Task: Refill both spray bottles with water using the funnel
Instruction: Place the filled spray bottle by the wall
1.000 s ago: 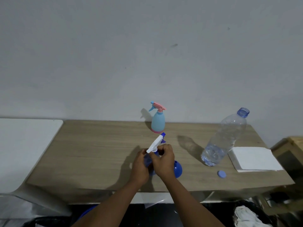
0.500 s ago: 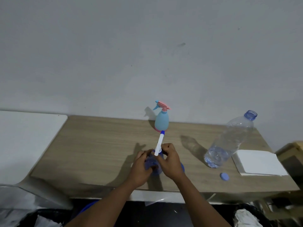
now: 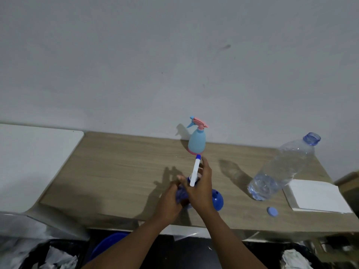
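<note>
The dark bottle is held upright on the tabletop, near its front edge, by the left hand, whose grip is wrapped round the body. The spray head is held at the neck by the right hand. That grip is closed about the collar, with one finger laid straight beside the nozzle. The funnel lies on the tabletop just beside the right wrist, unused. The pale bottle stands at the back by the wall, its head fitted. The water bottle stands well apart to the right, uncapped, with water only in its lower part. Its cap lies near it at the front.

The step in hand is judged to be the turning of the head on the dark bottle. Whether it is being loosened or tightened cannot be told.

If it is being loosened, the head is to be lifted straight up so that the tube clears the neck. The funnel is then to be seated there while the body is steadied. If it is being tightened, the pale bottle is to be brought forward next.
</note>
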`<action>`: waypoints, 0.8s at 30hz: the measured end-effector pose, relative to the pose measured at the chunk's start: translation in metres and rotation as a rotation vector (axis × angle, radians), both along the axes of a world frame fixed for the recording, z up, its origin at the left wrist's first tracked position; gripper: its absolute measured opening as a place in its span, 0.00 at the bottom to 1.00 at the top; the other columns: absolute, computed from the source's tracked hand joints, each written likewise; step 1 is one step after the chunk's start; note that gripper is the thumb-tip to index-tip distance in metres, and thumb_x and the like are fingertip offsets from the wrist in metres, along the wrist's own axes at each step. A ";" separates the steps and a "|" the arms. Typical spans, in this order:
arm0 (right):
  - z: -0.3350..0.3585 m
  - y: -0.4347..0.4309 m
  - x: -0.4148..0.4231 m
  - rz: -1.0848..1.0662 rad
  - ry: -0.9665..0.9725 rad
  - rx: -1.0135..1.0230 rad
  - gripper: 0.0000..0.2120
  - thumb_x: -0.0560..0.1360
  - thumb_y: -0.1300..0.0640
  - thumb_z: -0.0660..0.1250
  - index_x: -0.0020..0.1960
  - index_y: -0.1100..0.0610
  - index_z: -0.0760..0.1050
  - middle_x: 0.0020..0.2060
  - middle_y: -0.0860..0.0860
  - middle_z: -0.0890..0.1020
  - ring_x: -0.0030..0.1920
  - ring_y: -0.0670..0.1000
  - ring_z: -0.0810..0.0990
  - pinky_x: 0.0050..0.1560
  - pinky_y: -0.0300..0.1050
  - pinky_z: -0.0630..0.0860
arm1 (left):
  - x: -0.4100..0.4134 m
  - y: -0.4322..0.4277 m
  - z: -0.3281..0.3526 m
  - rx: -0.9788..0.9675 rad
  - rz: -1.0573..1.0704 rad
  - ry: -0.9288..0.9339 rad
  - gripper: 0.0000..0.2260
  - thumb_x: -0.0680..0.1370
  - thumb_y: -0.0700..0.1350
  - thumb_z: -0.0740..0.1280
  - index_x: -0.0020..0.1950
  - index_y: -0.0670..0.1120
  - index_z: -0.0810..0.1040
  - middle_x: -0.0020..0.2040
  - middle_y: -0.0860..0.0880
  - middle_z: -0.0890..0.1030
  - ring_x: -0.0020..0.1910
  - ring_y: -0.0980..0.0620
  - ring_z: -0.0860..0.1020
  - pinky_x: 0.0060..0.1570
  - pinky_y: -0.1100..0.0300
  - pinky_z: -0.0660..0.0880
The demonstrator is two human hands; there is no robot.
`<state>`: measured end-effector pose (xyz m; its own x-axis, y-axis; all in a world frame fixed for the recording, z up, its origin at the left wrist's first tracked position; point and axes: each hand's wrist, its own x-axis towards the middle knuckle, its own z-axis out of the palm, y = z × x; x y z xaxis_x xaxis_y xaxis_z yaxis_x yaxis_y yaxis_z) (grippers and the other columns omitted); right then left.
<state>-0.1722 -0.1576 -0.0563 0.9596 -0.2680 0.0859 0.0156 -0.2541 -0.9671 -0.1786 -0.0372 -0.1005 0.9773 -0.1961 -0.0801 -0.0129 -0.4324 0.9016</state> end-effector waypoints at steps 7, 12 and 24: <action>0.029 -0.005 0.028 -0.001 0.007 0.087 0.06 0.80 0.64 0.63 0.54 0.55 0.76 0.44 0.59 0.82 0.39 0.54 0.83 0.40 0.42 0.81 | 0.001 0.059 -0.031 0.566 0.109 0.139 0.42 0.76 0.64 0.63 0.81 0.51 0.42 0.82 0.50 0.45 0.80 0.46 0.45 0.77 0.41 0.48; 0.052 -0.021 0.046 0.148 0.350 0.092 0.25 0.81 0.41 0.59 0.51 0.63 0.79 0.46 0.60 0.84 0.32 0.60 0.83 0.31 0.46 0.78 | 0.008 0.088 -0.050 0.784 -0.159 0.342 0.56 0.67 0.78 0.57 0.77 0.50 0.27 0.75 0.51 0.23 0.74 0.45 0.24 0.69 0.34 0.29; 0.031 -0.029 0.031 0.307 0.553 -0.073 0.31 0.80 0.37 0.57 0.51 0.67 0.77 0.44 0.65 0.83 0.31 0.64 0.83 0.41 0.61 0.83 | 0.012 0.088 -0.046 0.787 -0.198 0.423 0.58 0.66 0.78 0.58 0.75 0.51 0.24 0.73 0.51 0.20 0.72 0.44 0.21 0.68 0.33 0.27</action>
<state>-0.1411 -0.1866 -0.0250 0.8997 0.0142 -0.4363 -0.3983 -0.3826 -0.8337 -0.1670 0.0505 -0.1467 0.7907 -0.0939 -0.6050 0.1121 -0.9493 0.2938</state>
